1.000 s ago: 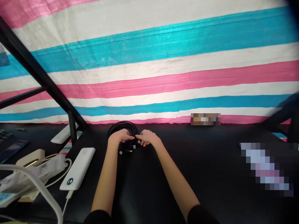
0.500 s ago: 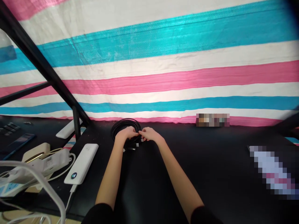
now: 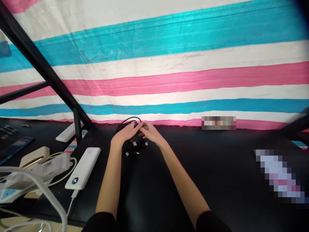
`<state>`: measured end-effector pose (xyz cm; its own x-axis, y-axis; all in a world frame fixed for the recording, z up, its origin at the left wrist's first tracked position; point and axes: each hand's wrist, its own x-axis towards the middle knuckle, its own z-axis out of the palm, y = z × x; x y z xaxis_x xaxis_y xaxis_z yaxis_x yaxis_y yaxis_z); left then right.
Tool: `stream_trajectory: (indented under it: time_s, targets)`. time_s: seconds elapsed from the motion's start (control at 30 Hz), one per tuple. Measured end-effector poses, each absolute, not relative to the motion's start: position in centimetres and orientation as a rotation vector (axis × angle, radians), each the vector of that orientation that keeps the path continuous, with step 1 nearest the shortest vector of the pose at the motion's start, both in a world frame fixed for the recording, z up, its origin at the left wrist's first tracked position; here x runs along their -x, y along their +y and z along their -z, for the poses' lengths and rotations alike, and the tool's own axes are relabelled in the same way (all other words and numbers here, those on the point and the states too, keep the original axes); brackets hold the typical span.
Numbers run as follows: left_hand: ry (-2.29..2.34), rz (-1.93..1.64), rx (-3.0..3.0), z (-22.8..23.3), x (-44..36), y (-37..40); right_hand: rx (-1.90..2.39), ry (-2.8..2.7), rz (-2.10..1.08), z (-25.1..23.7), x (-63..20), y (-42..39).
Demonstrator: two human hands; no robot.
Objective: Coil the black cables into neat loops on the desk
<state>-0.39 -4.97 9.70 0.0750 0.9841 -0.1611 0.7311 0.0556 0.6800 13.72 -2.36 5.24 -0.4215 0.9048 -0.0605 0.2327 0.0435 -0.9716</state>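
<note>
A coiled black cable with several pale metal plugs lies near the back of the black table. My left hand is closed around the right side of the coil, its thumb and fingertips meeting my other hand. My right hand is closed on the same cable from the right, fingers curled under it. The two hands touch at the fingertips. Part of the coil is hidden behind my left hand. Metal plugs hang or lie just below the hands.
Left of my forearm lies a white power bank with a lit display and a plugged-in white cable. Farther left are a power strip, a phone and a black metal frame bar. A striped sheet hangs behind.
My hands have drawn closer together and gripped more of the cable. The coil has been lifted and tilted, looking narrower, and its plugs have shifted. The view moved slightly.
</note>
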Motion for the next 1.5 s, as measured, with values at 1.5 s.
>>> stream_trajectory:
  time_s: [1.5]
  targets:
    - [1.911, -1.286, -1.583, -7.6, 7.5, -4.3, 0.996, -1.808, -1.041, -4.6, -12.3, -2.9]
